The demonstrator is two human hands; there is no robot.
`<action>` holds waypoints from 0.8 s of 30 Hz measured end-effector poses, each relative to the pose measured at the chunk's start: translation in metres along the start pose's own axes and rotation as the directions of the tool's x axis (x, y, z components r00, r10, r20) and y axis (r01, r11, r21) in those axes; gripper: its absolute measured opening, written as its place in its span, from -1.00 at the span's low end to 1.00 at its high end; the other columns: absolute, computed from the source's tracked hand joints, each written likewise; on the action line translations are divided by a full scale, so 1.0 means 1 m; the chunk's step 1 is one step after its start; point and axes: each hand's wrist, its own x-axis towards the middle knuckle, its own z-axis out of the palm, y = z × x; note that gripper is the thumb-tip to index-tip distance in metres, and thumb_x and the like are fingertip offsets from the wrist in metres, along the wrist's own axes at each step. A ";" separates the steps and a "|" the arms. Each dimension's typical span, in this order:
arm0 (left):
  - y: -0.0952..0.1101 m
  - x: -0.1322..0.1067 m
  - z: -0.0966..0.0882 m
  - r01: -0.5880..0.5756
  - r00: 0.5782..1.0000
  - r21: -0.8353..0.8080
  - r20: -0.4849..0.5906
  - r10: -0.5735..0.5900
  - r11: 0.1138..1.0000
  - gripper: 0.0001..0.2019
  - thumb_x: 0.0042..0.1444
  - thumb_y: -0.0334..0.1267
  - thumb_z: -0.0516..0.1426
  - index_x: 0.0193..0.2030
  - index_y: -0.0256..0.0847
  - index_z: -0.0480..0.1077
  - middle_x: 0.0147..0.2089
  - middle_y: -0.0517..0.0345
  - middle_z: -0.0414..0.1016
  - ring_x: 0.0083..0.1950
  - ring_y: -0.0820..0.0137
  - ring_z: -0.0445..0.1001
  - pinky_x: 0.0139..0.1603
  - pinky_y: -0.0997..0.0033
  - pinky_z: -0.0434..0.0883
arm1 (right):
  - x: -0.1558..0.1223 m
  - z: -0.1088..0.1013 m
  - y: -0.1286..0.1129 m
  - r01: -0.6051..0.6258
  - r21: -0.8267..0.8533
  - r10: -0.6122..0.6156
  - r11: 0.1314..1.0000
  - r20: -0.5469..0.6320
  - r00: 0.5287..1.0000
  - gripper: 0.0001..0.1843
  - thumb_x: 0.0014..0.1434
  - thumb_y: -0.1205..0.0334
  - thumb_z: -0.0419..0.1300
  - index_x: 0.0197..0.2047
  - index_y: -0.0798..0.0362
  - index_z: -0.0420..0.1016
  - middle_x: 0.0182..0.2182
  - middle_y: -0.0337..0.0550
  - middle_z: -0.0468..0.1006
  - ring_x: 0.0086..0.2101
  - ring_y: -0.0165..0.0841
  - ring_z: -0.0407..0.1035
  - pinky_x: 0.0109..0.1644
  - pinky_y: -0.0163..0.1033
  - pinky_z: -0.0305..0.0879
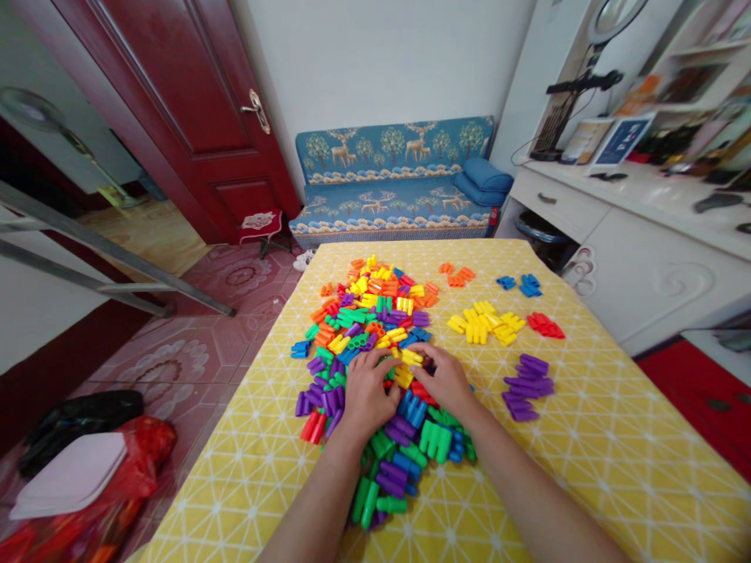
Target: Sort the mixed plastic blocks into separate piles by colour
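Both left hand (367, 392) and right hand (449, 381) loosely spread on glossy tube-ridged plastic blocks (375, 313).

Left hand (367, 392), right hand (447, 380) rest on block pile (375, 313) (multicoloured).

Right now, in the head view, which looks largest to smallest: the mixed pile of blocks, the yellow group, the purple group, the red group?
1. mixed pile
2. yellow group and purple group: look alike, and purple lies nearer the camera, so unranked
3. red group
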 end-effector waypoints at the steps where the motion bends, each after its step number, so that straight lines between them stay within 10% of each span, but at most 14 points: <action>1: 0.001 0.000 -0.001 0.014 1.000 0.007 0.006 -0.014 1.000 -0.62 -0.08 -0.38 0.19 -0.07 -0.04 0.49 0.05 0.12 0.44 0.09 0.17 0.35 0.14 0.08 0.25 | 0.000 0.000 0.000 -0.004 0.027 0.004 1.000 0.009 1.000 -0.69 0.05 0.28 0.17 -0.08 -0.02 0.48 -0.24 -0.20 0.57 -0.29 -0.35 0.42 -0.17 -0.23 0.34; 17: 0.009 -0.002 -0.003 -0.005 1.000 0.083 0.019 0.003 0.997 -0.69 -0.18 -0.37 0.21 -0.21 -0.09 0.47 0.12 0.05 0.36 0.13 0.07 0.29 0.18 0.01 0.19 | -0.003 -0.003 -0.001 -0.133 0.485 0.234 0.864 -0.153 0.960 -0.72 0.08 0.07 0.22 -0.19 0.04 0.36 -0.48 -0.28 0.48 -0.56 -0.42 0.35 -0.47 -0.32 0.30; 24: -0.002 0.000 0.001 0.001 1.000 -0.022 0.016 0.000 1.000 -0.82 -0.03 -0.33 0.23 -0.23 -0.05 0.51 0.02 0.14 0.47 0.06 0.17 0.37 0.11 0.07 0.24 | 0.017 -0.031 0.015 -0.066 0.277 0.168 0.959 -0.361 0.917 -0.74 0.05 0.14 0.18 -0.20 0.07 0.46 -0.39 -0.16 0.55 -0.40 -0.33 0.44 -0.34 -0.26 0.37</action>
